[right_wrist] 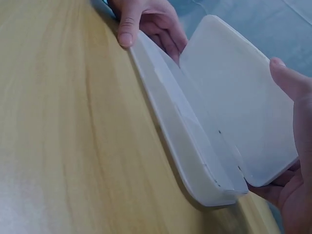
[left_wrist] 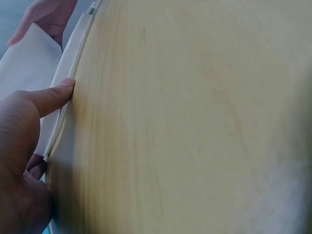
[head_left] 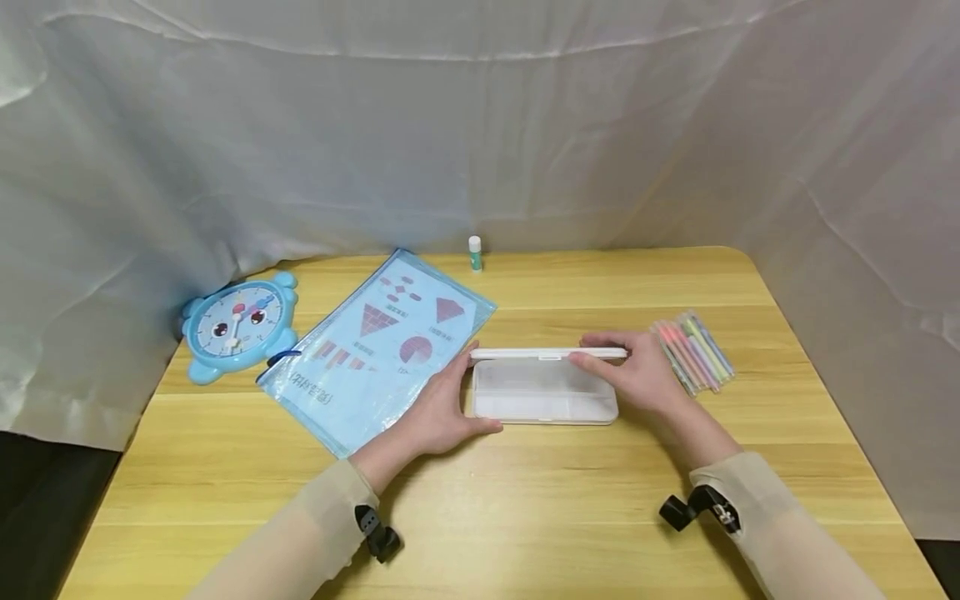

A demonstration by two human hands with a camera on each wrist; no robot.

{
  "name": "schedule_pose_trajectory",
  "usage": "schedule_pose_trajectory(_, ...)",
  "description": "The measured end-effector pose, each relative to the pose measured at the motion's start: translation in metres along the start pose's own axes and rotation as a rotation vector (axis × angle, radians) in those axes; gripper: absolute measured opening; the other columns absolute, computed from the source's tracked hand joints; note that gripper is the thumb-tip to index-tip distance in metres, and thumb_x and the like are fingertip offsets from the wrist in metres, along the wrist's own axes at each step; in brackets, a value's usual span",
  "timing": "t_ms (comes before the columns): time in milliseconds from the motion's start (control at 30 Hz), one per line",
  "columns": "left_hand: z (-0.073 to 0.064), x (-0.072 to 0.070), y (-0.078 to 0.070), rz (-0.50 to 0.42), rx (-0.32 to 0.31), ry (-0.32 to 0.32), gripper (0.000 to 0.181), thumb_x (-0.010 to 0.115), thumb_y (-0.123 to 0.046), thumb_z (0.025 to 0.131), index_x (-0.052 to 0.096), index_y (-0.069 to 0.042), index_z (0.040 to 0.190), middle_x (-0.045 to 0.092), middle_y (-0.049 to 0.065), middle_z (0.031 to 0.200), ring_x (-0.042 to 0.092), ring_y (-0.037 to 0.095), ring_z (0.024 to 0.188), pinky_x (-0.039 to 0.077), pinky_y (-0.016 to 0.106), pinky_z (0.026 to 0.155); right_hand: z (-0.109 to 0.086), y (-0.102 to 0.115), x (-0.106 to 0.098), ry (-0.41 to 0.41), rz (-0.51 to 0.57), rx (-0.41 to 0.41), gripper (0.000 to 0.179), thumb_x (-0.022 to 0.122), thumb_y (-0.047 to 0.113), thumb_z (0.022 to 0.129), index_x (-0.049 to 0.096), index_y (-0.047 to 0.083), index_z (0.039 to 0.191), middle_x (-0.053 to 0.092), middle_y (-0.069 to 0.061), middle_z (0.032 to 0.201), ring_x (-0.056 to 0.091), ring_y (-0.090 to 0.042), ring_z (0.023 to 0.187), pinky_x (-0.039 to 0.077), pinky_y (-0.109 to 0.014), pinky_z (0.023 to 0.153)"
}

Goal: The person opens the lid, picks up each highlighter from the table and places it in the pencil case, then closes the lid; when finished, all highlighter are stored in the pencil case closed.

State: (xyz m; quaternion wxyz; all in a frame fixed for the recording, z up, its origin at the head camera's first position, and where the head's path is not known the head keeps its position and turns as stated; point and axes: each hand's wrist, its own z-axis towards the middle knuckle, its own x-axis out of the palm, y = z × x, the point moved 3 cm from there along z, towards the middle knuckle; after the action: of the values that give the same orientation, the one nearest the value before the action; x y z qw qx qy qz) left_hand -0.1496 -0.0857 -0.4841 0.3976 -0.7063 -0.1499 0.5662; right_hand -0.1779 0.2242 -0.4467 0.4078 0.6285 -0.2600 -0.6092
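A white plastic pencil case (head_left: 543, 407) lies on the table with its lid (head_left: 517, 354) raised upright at the back. Its inside shows no contents in the head view. At the left end my left hand (head_left: 442, 408) grips the base, thumb on the front edge and fingers behind, as the left wrist view shows at the base wall (left_wrist: 61, 92). My right hand (head_left: 641, 371) pinches the right end of the lid, thumb on the near face and fingers behind. The right wrist view shows the lid (right_wrist: 229, 97) tilted open from the base (right_wrist: 168, 122).
Several coloured pens (head_left: 693, 352) lie right of the right hand. A blue zip folder (head_left: 367, 350) lies partly under the left arm. Beyond it sits a blue toy clock (head_left: 240, 329) at the left edge. A glue stick (head_left: 476, 254) stands at the back near the grey curtain (head_left: 480, 133).
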Motion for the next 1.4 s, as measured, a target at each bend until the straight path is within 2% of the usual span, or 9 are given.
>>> schedule_pose_trajectory(100, 0.000, 0.000, 0.001, -0.008, 0.015, -0.009, 0.130, 0.097, -0.048, 0.074, 0.017, -0.015, 0.171, 0.053, 0.004, 0.156, 0.046, 0.022, 0.144, 0.034, 0.044, 0.118, 0.002, 0.001, -0.003, -0.029, 0.022, 0.018, 0.050, 0.084, 0.041, 0.092, 0.078, 0.001, 0.122, 0.078, -0.012, 0.115, 0.074, -0.028, 0.082, 0.056, -0.027, 0.065)
schedule_pose_trajectory(167, -0.001, 0.000, 0.001, -0.010, 0.023, -0.013, 0.130, 0.097, -0.048, 0.074, 0.016, -0.017, 0.171, 0.055, 0.002, 0.153, 0.047, 0.019, 0.142, 0.034, 0.042, 0.118, 0.004, 0.003, -0.005, -0.050, 0.036, 0.018, 0.048, 0.084, 0.041, 0.093, 0.079, 0.003, 0.121, 0.079, -0.011, 0.110, 0.067, -0.024, 0.064, 0.049, -0.027, 0.052)
schedule_pose_trajectory(267, 0.000, 0.000, 0.002, -0.021, 0.042, -0.017, 0.132, 0.098, -0.046, 0.074, 0.012, -0.022, 0.171, 0.055, 0.001, 0.152, 0.047, 0.018, 0.141, 0.034, 0.041, 0.118, 0.006, 0.004, -0.009, -0.081, 0.064, 0.015, 0.045, 0.083, 0.040, 0.093, 0.079, 0.005, 0.121, 0.079, -0.011, 0.102, 0.054, -0.015, 0.053, 0.040, -0.027, 0.044)
schedule_pose_trajectory(367, 0.001, 0.000, 0.001, -0.031, 0.051, -0.015, 0.136, 0.098, -0.046, 0.074, 0.006, -0.028, 0.172, 0.055, -0.001, 0.152, 0.046, 0.017, 0.142, 0.033, 0.041, 0.118, 0.008, 0.006, -0.013, -0.107, 0.082, 0.002, 0.041, 0.082, 0.038, 0.095, 0.080, 0.006, 0.120, 0.079, -0.009, 0.097, 0.049, -0.010, 0.055, 0.039, -0.026, 0.046)
schedule_pose_trajectory(500, 0.002, 0.001, 0.000, -0.044, 0.059, -0.012, 0.137, 0.098, -0.045, 0.074, 0.002, -0.034, 0.171, 0.054, -0.005, 0.154, 0.045, 0.015, 0.143, 0.034, 0.042, 0.118, 0.011, 0.008, -0.017, -0.140, 0.087, -0.036, 0.034, 0.079, 0.031, 0.099, 0.080, 0.004, 0.119, 0.079, -0.010, 0.098, 0.059, -0.013, 0.065, 0.047, -0.023, 0.055)
schedule_pose_trajectory(700, 0.002, 0.000, -0.001, -0.053, 0.069, -0.014, 0.139, 0.099, -0.043, 0.074, 0.000, -0.031, 0.171, 0.051, -0.006, 0.156, 0.043, 0.015, 0.144, 0.034, 0.044, 0.118, 0.016, 0.007, -0.022, -0.199, 0.081, -0.103, 0.024, 0.078, 0.017, 0.099, 0.080, -0.001, 0.115, 0.079, -0.015, 0.104, 0.071, -0.014, 0.080, 0.053, -0.017, 0.067)
schedule_pose_trajectory(900, 0.002, 0.001, 0.000, -0.056, 0.066, -0.014, 0.139, 0.099, -0.042, 0.074, 0.001, -0.032, 0.171, 0.052, -0.007, 0.156, 0.043, 0.013, 0.144, 0.034, 0.042, 0.118, 0.020, 0.002, -0.024, -0.210, 0.059, -0.125, 0.019, 0.076, 0.007, 0.099, 0.079, -0.006, 0.112, 0.078, -0.019, 0.103, 0.072, -0.019, 0.082, 0.051, -0.015, 0.067)
schedule_pose_trajectory(1033, -0.001, 0.000, 0.001, -0.064, 0.079, -0.021, 0.138, 0.100, -0.040, 0.073, 0.004, -0.032, 0.171, 0.054, -0.007, 0.153, 0.046, 0.014, 0.141, 0.035, 0.044, 0.116, 0.022, 0.003, -0.021, -0.198, 0.059, -0.114, 0.018, 0.075, 0.008, 0.100, 0.079, -0.006, 0.111, 0.079, -0.019, 0.102, 0.071, -0.026, 0.081, 0.051, -0.015, 0.066)
schedule_pose_trajectory(1400, 0.002, 0.000, -0.001, -0.074, 0.106, -0.018, 0.136, 0.100, -0.039, 0.074, 0.003, -0.038, 0.170, 0.059, -0.007, 0.147, 0.048, 0.012, 0.138, 0.037, 0.042, 0.115, 0.023, 0.006, -0.024, -0.179, 0.048, -0.077, 0.023, 0.073, 0.015, 0.102, 0.079, -0.005, 0.111, 0.078, -0.020, 0.099, 0.068, -0.015, 0.078, 0.052, -0.017, 0.064)
